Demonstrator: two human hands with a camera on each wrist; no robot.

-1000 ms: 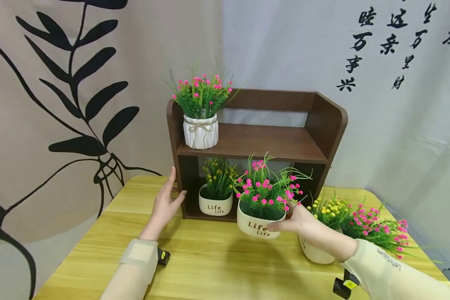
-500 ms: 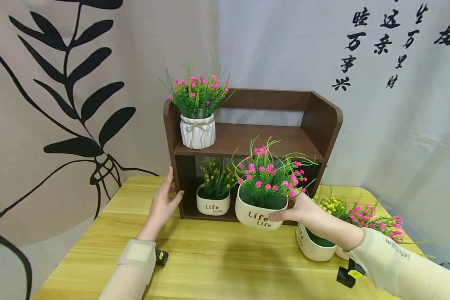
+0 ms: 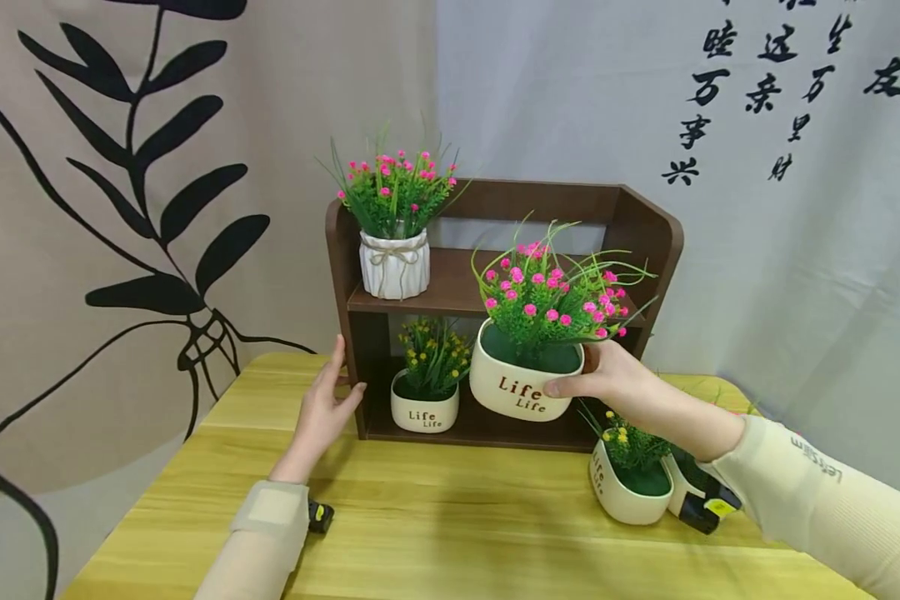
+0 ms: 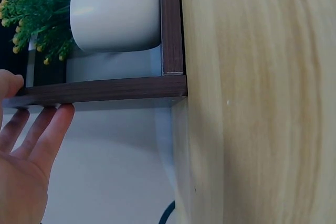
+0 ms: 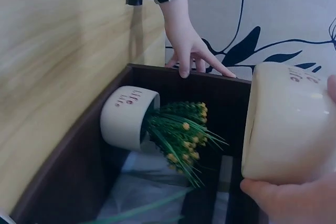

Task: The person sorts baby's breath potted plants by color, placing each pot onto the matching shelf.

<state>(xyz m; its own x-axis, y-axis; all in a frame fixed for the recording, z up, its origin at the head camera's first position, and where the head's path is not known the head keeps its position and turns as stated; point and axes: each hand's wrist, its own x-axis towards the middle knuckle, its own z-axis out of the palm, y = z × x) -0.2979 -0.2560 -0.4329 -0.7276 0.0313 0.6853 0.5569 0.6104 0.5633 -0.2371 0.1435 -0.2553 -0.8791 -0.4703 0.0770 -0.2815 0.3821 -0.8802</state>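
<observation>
A yellow wood-grain tabletop (image 3: 390,517) is spreading beneath a dark-brown, two-tier wooden shelf (image 3: 480,200), with a pale, black-printed curtain (image 3: 570,100) hanging behind. In front of the shelf, the right hand (image 3: 611,377) is holding up a cream, rounded pot of pink flowers (image 3: 513,379) by its right end, thumb on front, other fingers mostly hidden. The left hand (image 3: 326,421) is pinching the shelf's left edge between thumb and fingers. The upper board (image 3: 453,290) is running from a white, ribbed pot (image 3: 395,271) to the right side panel (image 3: 651,242).
</observation>
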